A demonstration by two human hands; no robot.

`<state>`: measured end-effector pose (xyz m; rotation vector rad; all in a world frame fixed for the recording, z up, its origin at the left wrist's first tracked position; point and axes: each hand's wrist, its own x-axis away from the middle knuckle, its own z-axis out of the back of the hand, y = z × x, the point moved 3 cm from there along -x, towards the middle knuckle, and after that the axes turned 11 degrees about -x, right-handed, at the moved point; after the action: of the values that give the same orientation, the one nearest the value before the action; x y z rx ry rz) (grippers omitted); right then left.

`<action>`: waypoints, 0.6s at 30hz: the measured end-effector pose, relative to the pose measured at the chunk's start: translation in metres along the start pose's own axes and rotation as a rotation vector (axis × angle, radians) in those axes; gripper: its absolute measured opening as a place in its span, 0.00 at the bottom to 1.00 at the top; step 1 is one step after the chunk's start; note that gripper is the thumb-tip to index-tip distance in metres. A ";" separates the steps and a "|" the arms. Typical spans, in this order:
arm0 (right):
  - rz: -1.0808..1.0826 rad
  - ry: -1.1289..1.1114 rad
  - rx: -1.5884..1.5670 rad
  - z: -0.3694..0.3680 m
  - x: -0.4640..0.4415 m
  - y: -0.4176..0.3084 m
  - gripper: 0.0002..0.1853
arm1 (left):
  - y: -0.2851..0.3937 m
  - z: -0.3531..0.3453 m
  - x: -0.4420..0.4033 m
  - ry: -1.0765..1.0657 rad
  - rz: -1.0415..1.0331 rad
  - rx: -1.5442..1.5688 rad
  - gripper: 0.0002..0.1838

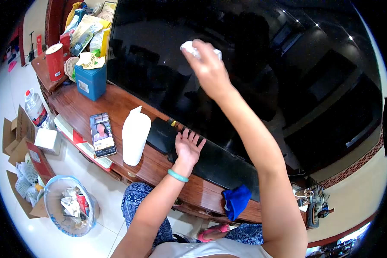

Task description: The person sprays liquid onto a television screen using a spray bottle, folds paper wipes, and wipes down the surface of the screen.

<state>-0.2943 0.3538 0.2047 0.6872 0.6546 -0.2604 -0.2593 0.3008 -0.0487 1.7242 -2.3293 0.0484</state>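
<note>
My right hand is raised in front of the large black screen, its fingers closed on a crumpled white tissue. Low at the screen's bottom edge, my left hand has its fingers spread, palm up, with nothing in it, beside a black box. Left of that box, a white paper roll lies on the brown wooden cabinet. A blue cloth hangs over the cabinet's front edge, to the right of my left hand.
A lit phone, a blue box and a red canister are on the cabinet's left part. On the floor are a lined trash bin, cardboard boxes and a water bottle. Small ornaments stand at right.
</note>
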 end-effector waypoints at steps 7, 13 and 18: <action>0.017 -0.427 -0.189 -0.019 0.136 -0.065 0.21 | 0.002 -0.002 0.002 -0.004 0.008 -0.024 0.34; -0.060 -0.520 -0.121 0.041 0.213 -0.080 0.18 | 0.001 -0.003 0.002 0.005 0.010 0.021 0.33; -0.036 -0.494 -0.086 0.008 0.195 -0.085 0.14 | -0.006 0.003 -0.004 0.048 -0.003 0.026 0.33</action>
<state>-0.1766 0.2823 0.0419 0.5009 0.2042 -0.4165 -0.2528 0.3023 -0.0536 1.7192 -2.3010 0.1185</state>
